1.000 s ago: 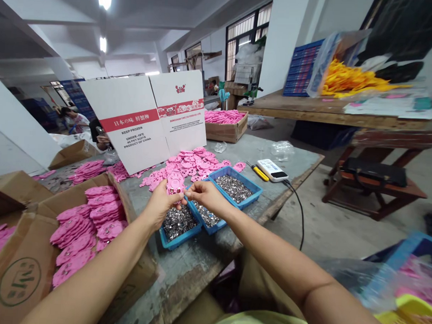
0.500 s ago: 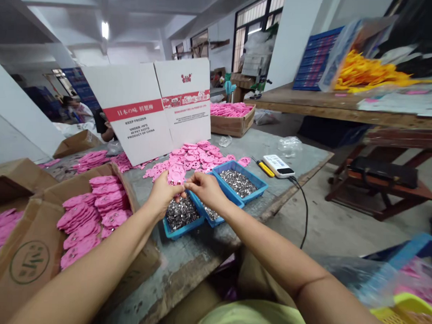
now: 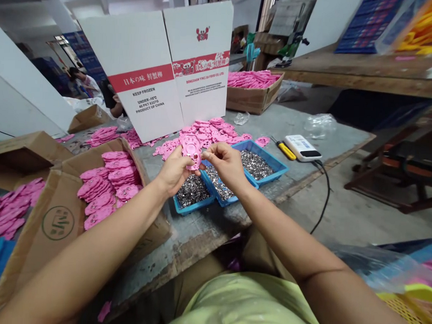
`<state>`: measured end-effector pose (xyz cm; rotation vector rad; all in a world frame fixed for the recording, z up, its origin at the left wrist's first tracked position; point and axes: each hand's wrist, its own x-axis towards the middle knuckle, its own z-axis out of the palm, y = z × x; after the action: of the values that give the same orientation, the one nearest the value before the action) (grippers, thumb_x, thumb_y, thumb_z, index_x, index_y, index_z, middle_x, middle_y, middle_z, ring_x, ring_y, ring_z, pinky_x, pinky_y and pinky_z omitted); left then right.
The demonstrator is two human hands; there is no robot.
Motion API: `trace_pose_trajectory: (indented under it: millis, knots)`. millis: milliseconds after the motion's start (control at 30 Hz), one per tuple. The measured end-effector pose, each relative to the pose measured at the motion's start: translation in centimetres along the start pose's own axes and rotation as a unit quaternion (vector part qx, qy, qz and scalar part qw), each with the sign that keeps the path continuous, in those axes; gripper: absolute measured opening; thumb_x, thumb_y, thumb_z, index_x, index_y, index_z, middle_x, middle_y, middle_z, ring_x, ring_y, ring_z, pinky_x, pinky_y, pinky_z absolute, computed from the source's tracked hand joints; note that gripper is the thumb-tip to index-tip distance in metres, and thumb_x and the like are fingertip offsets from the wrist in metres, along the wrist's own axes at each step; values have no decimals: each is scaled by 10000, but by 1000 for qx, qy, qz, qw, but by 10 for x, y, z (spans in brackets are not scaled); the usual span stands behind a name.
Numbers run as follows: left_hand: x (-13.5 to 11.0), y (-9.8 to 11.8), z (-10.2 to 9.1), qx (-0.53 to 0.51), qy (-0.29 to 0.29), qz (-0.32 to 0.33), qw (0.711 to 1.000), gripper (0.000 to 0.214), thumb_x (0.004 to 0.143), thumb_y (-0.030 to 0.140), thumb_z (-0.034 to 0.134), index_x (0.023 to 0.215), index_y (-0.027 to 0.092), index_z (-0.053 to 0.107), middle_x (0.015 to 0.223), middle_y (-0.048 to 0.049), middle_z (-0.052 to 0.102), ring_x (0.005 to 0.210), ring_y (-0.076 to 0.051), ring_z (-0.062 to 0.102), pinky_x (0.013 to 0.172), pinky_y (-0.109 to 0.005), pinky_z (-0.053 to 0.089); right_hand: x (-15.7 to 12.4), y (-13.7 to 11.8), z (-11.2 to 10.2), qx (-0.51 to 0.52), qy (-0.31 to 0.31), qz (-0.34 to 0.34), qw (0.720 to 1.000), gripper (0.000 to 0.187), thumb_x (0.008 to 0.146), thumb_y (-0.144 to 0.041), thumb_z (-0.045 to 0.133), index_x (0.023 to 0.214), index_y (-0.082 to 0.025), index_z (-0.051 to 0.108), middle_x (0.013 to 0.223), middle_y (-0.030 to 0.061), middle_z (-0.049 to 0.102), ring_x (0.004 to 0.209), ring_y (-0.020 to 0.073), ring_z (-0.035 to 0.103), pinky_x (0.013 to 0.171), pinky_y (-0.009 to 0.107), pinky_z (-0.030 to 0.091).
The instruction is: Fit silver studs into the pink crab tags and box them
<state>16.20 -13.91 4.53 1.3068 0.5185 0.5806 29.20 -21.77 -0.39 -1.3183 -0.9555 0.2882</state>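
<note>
While a white carton stood behind the pink pile and blue trays crowded the bench, in the head view the pink piece pointed lengthwise away from me, near end held in my left grip; my right grip pinched narrow beside it, contents unclear.

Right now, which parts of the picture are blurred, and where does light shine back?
Head view, upper right: the yellow-orange pieces look smeared; head view, middle: the white carton is sharp enough to read, the pink piece in the left hand is fairly clear, and metal pieces in the blue trays glint.
</note>
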Motion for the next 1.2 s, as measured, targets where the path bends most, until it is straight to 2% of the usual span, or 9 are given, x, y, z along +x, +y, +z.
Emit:
trace_pose_trajectory:
  millis: [100,267,467,733,1033,1200]
  knots:
    - [0,2,1,-50,-25,-17,998,328,660,82,586,974,170,560,918,-67,677,810,-210,692,665,-321,575,4,-1,-3,-27,15,-46,998,160,810,-199,740,683,-209,643,1072,58,635,1029,203,599,873,370,528]
    - [0,2,2,-78,-33,-17,996,303,683,68,551,963,181,566,1032,-98,704,988,-250,678,812,-374,604,5,0,3,-26,-21,-23,999,231,844,-202,714,653,-205,583,1173,85,604,1058,222,604,927,442,569]
    - [-1,2,3,-79,-25,-22,996,372,701,66,528,1050,179,587,1057,-96,708,1023,-252,669,842,-378,599,6,1,6,-48,-24,-17,998,258,855,-194,699,649,-212,544,1151,70,614,1036,212,602,950,449,568]
    - [-3,2,6,-76,-36,-25,996,347,692,65,526,1015,193,539,1015,-76,690,993,-242,679,845,-381,597,8,-5,5,-72,-23,-9,997,282,842,-142,706,634,-211,530,1127,65,608,1050,216,607,1031,490,534]
    - [-2,0,4,-64,-49,-21,996,377,691,84,552,1048,203,522,1032,-58,677,958,-234,676,857,-413,598,11,0,4,-77,-39,-18,996,265,841,-177,709,644,-212,535,1121,62,597,1038,215,599,1012,491,552]
    - [-3,0,5,-80,-60,-17,995,421,689,68,559,1087,206,548,1070,-61,681,1056,-243,658,927,-430,585,10,3,7,-77,-19,-49,996,208,817,-141,715,710,-224,558,1110,59,607,1050,220,592,955,455,564]
